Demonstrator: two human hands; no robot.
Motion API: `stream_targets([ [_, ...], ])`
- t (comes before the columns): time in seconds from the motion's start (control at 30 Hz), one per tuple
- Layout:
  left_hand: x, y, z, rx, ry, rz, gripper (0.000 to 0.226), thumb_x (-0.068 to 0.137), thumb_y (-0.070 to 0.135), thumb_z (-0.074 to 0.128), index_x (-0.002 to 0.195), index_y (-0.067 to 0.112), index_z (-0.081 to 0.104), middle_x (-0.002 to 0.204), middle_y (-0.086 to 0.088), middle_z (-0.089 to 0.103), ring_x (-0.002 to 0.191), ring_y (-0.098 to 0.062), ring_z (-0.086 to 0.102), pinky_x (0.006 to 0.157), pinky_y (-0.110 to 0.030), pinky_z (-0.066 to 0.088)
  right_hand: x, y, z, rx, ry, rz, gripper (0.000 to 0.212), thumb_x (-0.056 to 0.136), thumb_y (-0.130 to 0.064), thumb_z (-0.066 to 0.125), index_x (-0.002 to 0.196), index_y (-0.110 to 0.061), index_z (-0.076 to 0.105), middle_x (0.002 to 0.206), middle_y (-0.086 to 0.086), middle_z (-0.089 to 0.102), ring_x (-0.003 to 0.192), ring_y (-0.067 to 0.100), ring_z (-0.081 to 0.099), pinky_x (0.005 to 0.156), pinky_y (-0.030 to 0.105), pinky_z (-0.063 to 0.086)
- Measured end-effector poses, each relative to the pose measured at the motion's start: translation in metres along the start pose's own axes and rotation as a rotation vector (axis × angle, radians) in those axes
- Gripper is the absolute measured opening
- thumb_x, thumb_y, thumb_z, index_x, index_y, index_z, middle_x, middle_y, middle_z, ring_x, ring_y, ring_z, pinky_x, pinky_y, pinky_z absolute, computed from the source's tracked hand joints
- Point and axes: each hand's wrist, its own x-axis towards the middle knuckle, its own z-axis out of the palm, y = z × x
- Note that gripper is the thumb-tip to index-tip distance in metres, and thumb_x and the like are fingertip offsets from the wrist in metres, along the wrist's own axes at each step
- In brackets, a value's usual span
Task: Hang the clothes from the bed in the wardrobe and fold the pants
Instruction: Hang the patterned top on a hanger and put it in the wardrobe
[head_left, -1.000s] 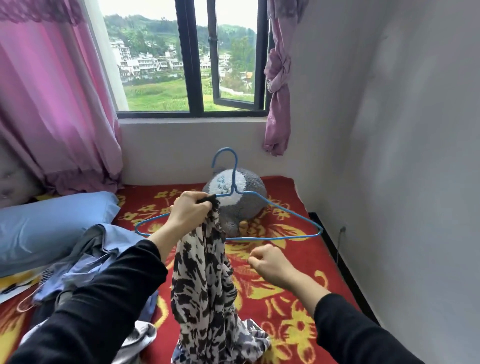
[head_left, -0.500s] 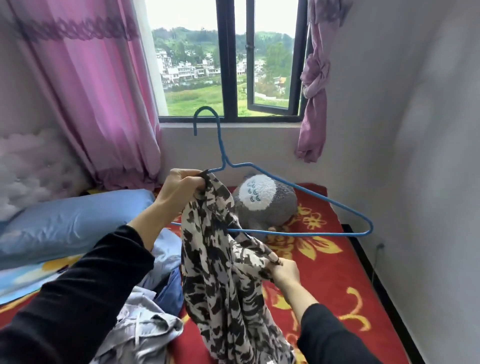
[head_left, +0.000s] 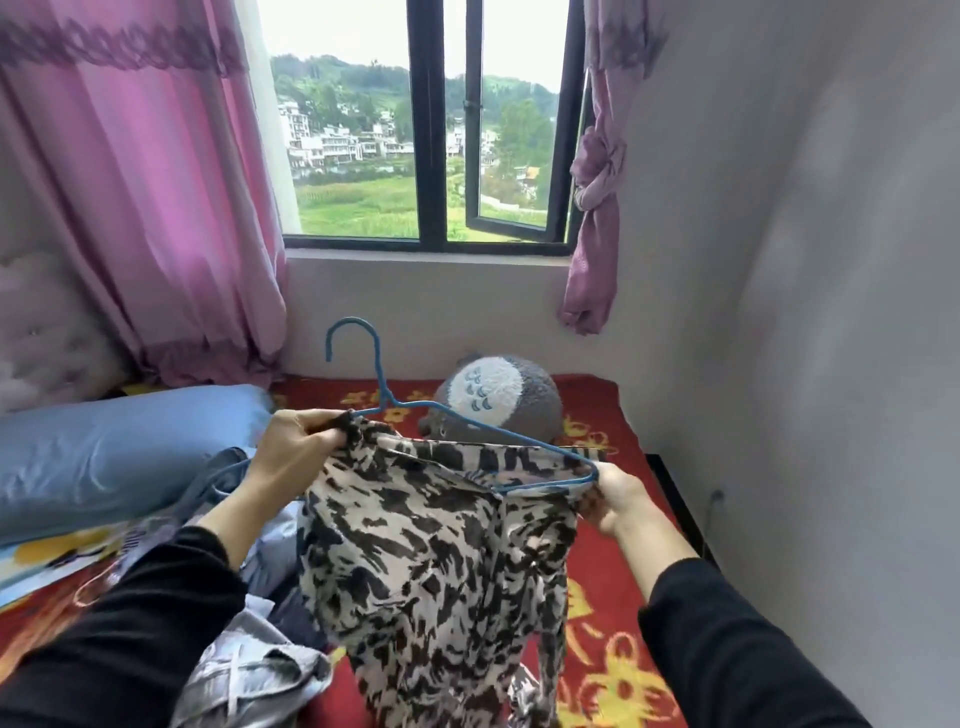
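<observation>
Patterned garment (head_left: 431, 561), black blotches on a pale ground: held up above the bed between both hands, its top edge pulled out wide from one hand to the other.

Left fingers (head_left: 317, 421): curled tight, pinching a bunched corner of the garment's top edge. The pinch sits right at the point where the shoulder of the blue wire hanger (head_left: 378, 369) meets its neck. Whether the fingers also clamp the wire cannot be told. The left hand (head_left: 291, 452) has its back to the camera.

Right fingers (head_left: 597, 512): curled round the opposite corner of the top edge, at the hanger's right end. The right hand (head_left: 615, 496) holds cloth; its contact with the wire is hidden by the fabric.

Hanger: hook uppermost, tilted to the left. Its right arm slopes down to the right hand. The right tip shows against the paler inner face of the cloth, inside the opening.

Garment body: hangs down from the stretched edge in loose folds and runs out of the bottom of the view.

Both forearms are in black sleeves (head_left: 130, 639).

Surroundings:
- Red bed cover (head_left: 623, 452) with yellow flowers, lying beneath the garment.
- Heap of other clothes (head_left: 249, 675), grey and blue, on the cover below the left arm.
- Blue pillow (head_left: 114, 447) to the left.
- Grey plush toy (head_left: 498, 400) behind the hanger, against the wall under the window (head_left: 428, 130).
- Pink curtain (head_left: 156, 182) hanging at the left, and a knotted curtain (head_left: 597, 208) at the right.
</observation>
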Motion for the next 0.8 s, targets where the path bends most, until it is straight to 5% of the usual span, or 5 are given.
stream_targets([
  [0.2,0.001,0.004,0.012,0.113,0.252,0.068,0.023,0.083,0.005,0.065,0.101,0.014,0.076,0.081,0.0,0.068,0.077,-0.021,0.062,0.07,-0.028,0.045,-0.004,-0.021,-0.002,-0.312,0.087,-0.226,0.031,0.084,0.011,0.045,0.06,-0.007,0.051,0.043,0.005,0.046,0.027,0.011,0.036,0.039,0.018,0.032],
  [0.43,-0.003,0.027,0.02,0.173,0.279,0.186,0.027,0.085,0.003,0.062,0.105,0.014,0.075,0.074,0.003,0.055,0.07,-0.025,0.062,0.078,-0.052,0.047,-0.014,-0.039,-0.007,-0.993,0.292,-0.54,0.011,0.078,-0.001,0.052,0.086,-0.001,0.06,0.089,0.02,0.064,0.086,0.038,0.061,0.068,0.036,0.045],
  [0.53,-0.01,0.03,0.022,0.216,0.221,0.279,0.027,0.081,-0.001,0.067,0.102,0.013,0.075,0.072,-0.003,0.054,0.065,-0.025,0.061,0.072,-0.041,0.05,-0.02,-0.038,-0.007,-1.198,0.364,-0.65,0.017,0.08,-0.003,0.051,0.097,-0.005,0.051,0.099,0.02,0.064,0.095,0.04,0.061,0.066,0.033,0.04],
  [0.67,-0.02,0.032,0.025,0.415,0.125,0.467,0.027,0.083,0.008,0.069,0.108,0.019,0.074,0.072,0.003,0.051,0.065,-0.021,0.055,0.061,-0.034,0.05,-0.026,-0.047,-0.005,-1.188,0.396,-0.654,0.014,0.079,-0.005,0.053,0.093,-0.006,0.053,0.101,0.02,0.065,0.095,0.039,0.061,0.069,0.033,0.04],
  [0.8,-0.019,0.036,0.036,0.421,0.154,0.419,0.026,0.088,0.012,0.065,0.111,0.022,0.073,0.075,0.006,0.049,0.069,-0.018,0.054,0.059,-0.03,0.045,-0.039,-0.059,0.017,-0.94,0.145,-0.644,0.017,0.074,-0.002,0.057,0.085,-0.011,0.066,0.084,0.011,0.068,0.074,0.027,0.064,0.062,0.03,0.049],
])
